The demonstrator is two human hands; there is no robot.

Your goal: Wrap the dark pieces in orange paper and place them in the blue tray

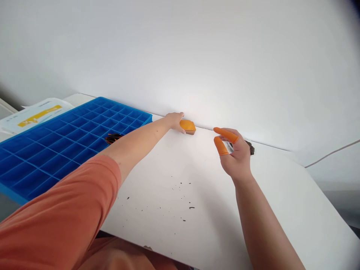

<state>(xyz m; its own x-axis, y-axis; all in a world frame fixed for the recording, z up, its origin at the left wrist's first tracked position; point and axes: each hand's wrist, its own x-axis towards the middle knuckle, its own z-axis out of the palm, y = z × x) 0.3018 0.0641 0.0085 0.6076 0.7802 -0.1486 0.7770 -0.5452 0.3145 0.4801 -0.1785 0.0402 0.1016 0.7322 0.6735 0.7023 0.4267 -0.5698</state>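
Observation:
My left hand reaches to the far edge of the white table, by the wall, and its fingers close round a small orange block. My right hand hovers above the table to the right. It wears orange finger cots on thumb and forefinger, which pinch a small white piece. A dark, rough-looking thing shows behind that hand; I cannot tell if the hand holds it.
A blue compartment tray lies at the left, with a dark bundle near its right edge. Beyond it sits a white bag with a yellow label. Dark crumbs dot the table. A thin cable runs at the right.

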